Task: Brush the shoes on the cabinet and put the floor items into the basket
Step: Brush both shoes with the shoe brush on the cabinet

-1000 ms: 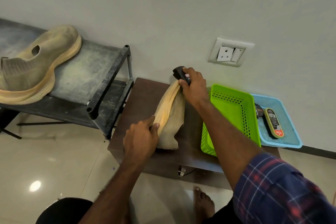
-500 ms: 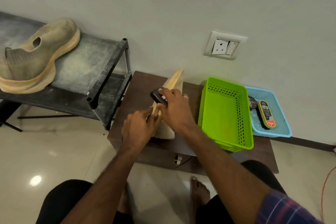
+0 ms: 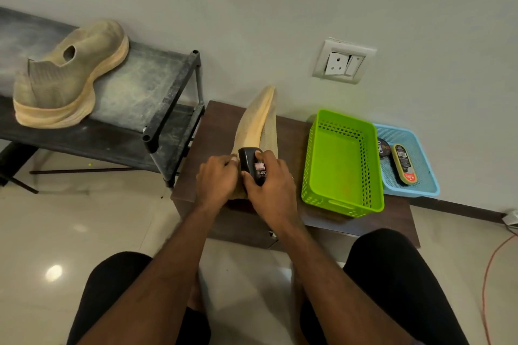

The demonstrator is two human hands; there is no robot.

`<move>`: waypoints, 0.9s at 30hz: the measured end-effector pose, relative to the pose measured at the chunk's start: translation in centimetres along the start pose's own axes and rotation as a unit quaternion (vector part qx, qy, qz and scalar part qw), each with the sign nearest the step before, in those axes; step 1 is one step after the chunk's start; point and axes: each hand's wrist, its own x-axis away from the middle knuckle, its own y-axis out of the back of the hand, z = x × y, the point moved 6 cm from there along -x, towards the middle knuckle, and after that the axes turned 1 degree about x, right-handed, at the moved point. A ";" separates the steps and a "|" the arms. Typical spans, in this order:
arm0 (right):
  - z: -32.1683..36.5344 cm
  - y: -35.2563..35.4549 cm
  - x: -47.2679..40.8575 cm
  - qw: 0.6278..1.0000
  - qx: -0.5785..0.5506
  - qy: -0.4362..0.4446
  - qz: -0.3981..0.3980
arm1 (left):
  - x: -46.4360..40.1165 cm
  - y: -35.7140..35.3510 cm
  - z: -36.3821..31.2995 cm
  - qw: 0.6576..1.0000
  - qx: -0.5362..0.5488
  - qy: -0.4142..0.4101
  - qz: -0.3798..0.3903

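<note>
A beige knit shoe [image 3: 256, 117] stands tipped on its side on the low brown cabinet [image 3: 215, 126], toe pointing at the wall. My left hand [image 3: 217, 179] grips its near heel end. My right hand [image 3: 269, 179] holds a black shoe brush [image 3: 252, 164] against the shoe near the heel. A second beige shoe [image 3: 67, 75] lies on the dark metal rack [image 3: 134, 92] at the left. An empty green basket [image 3: 342, 162] sits on the cabinet to the right.
A blue tray [image 3: 420, 148] beside the green basket holds a polish tin [image 3: 383, 147] and an oval brush [image 3: 403, 164]. A wall socket [image 3: 343, 61] is above. An orange cable [image 3: 487, 274] runs over the tiled floor at right. My knees frame the bottom.
My right hand drew the brush from the shoe's toe end down along it to the heel, close to my left hand. The camera has shifted slightly.
</note>
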 end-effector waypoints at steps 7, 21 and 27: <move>-1.3 -1.3 2.7 0.999 -0.034 -0.020 0.021 | 0.0 -0.5 -1.0 1.000 -0.019 -0.017 0.014; -2.1 2.9 -0.7 0.995 -0.030 -0.026 -0.097 | -1.0 -0.4 -1.0 0.996 -0.074 -0.041 -0.014; -2.3 -0.8 -0.5 0.998 0.057 -0.016 -0.016 | -1.3 0.4 -1.0 0.997 -0.052 -0.044 -0.039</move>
